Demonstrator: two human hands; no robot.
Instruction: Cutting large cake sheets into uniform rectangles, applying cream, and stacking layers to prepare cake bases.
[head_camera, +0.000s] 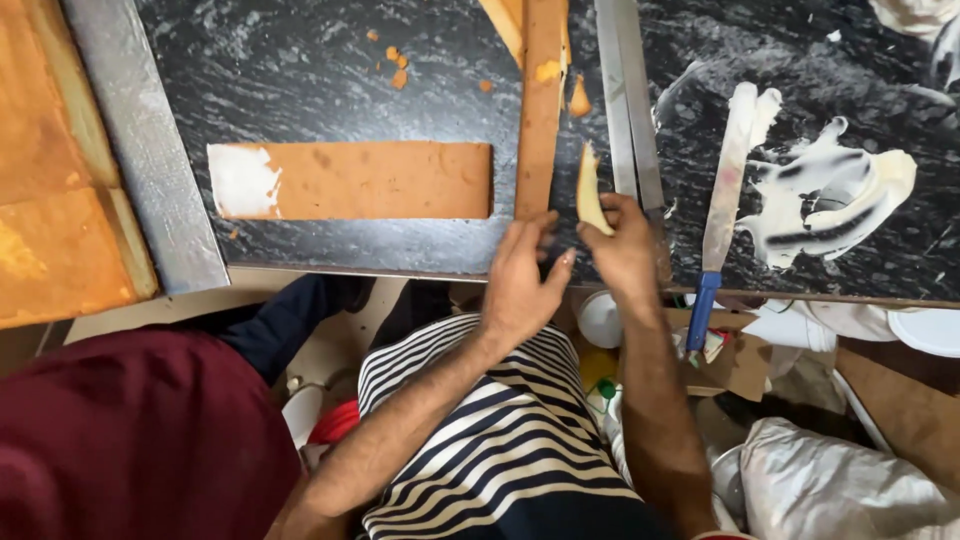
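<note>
Head view, right hand (625, 250) fingers pinching cake offcut (590, 195), left hand (520, 280) fingers loose beside it

Dark marbled stone counter (330, 70) fills the view; beneath its front edge, a cluttered floor with what looks like crumpled plastic bags (830, 480), evenly lit.

The cake sheet (55, 200) runs off the left edge, cream (925, 15) off the top.
</note>
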